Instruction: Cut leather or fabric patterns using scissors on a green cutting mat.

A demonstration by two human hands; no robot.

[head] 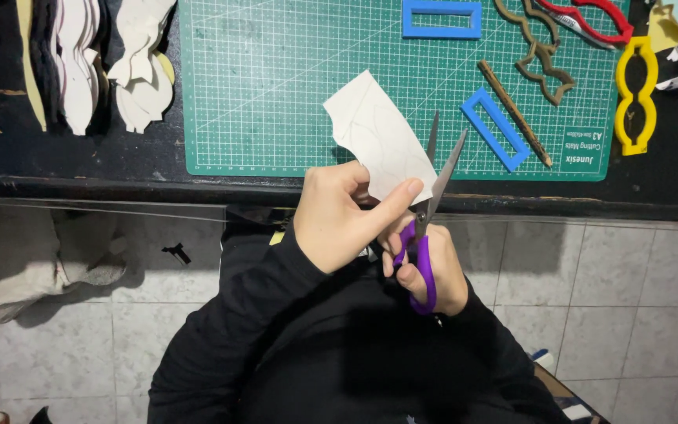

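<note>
- Black sleeves sit closest, both hands raised in front of the tabletop (80,169) edge.
- Left hand (339,224) pinches the paper piece (378,137) over the green mat (276,94).
- Right hand (429,271) works the purple scissors (425,228), blades parted at the paper's edge, so I'd say mid-cut.
- Next snip needs to follow the faint line, which is hard to see.
- Right fingers are mostly hidden.

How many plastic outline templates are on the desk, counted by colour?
Blue rectangular templates: 2
Red template: 1
Yellow template: 1
Brown template: 1
Total: 5
</note>
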